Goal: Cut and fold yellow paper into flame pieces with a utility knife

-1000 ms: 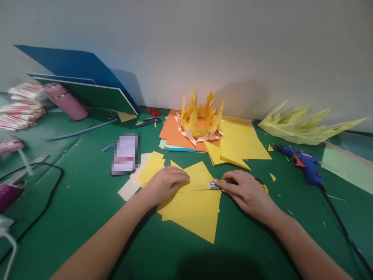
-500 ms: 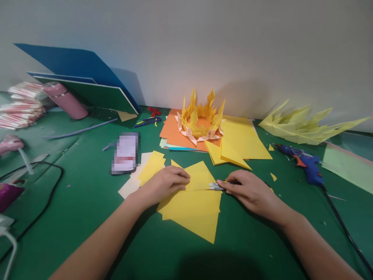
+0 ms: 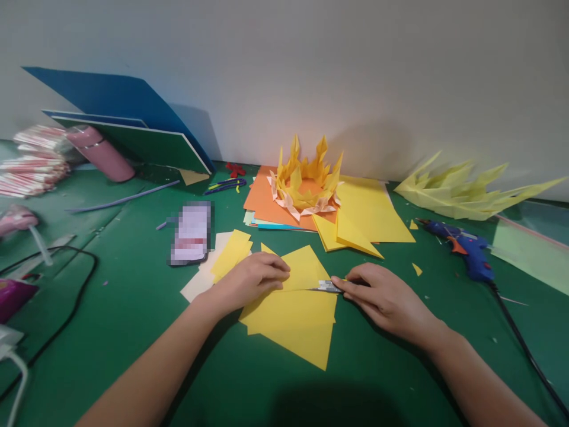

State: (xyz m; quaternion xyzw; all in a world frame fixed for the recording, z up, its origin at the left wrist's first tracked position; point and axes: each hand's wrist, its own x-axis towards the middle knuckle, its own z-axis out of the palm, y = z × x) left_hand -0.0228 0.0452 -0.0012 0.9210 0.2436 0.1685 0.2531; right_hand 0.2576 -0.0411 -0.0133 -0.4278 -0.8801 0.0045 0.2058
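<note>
My left hand point(image 3: 253, 276) lies on a stack of yellow paper sheets point(image 3: 291, 323), its fingers stretched out flat on the upper sheet point(image 3: 306, 264). My right hand point(image 3: 384, 299) grips a utility knife point(image 3: 328, 286) from the right, the index finger along its top. The thin blade points left and rests at the lower edge of that upper sheet, over the sheets below. Most of the knife's handle is hidden under my fingers. Smaller yellow strips point(image 3: 231, 252) and pale pink paper point(image 3: 198, 283) lie beside my left wrist.
A phone point(image 3: 191, 234) with a blurred screen lies left of the paper. Behind are a yellow-orange folded-paper crown point(image 3: 309, 184) and folded yellow sheets point(image 3: 351, 234). At right, a blue glue gun point(image 3: 466, 243) trails a cord near a pale yellow paper piece point(image 3: 471, 187).
The knife's blade now shows farther out to the left past its holder. My right hand has shifted slightly down; my left hand and the papers look almost unmoved.
</note>
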